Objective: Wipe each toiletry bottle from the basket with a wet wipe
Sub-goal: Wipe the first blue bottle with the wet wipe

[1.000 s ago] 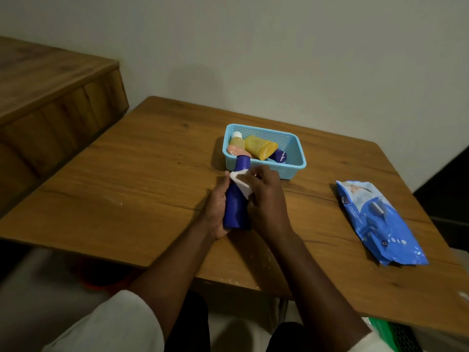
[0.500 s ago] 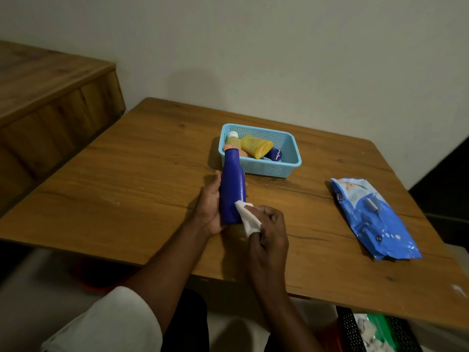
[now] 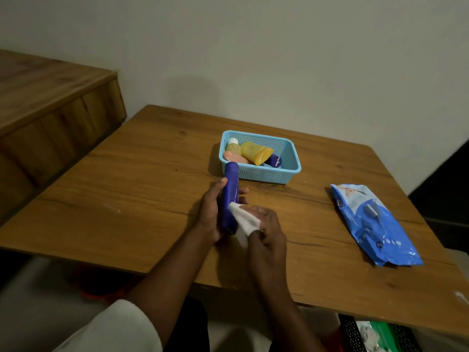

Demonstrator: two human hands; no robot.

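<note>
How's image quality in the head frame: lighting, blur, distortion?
Head view: dim, warm light; soft shadow on the wall behind the basket; wide-angle bowing at table edges; right hand and wet wipe slightly motion-blurred; faint sheen on wipes pack.

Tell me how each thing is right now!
Blue bottle: held upright by the left hand.
Wipe: pinched in the right hand, against the bottle.
Basket: holds several bottles lying down.
Wipes pack: flat on the table.
</note>
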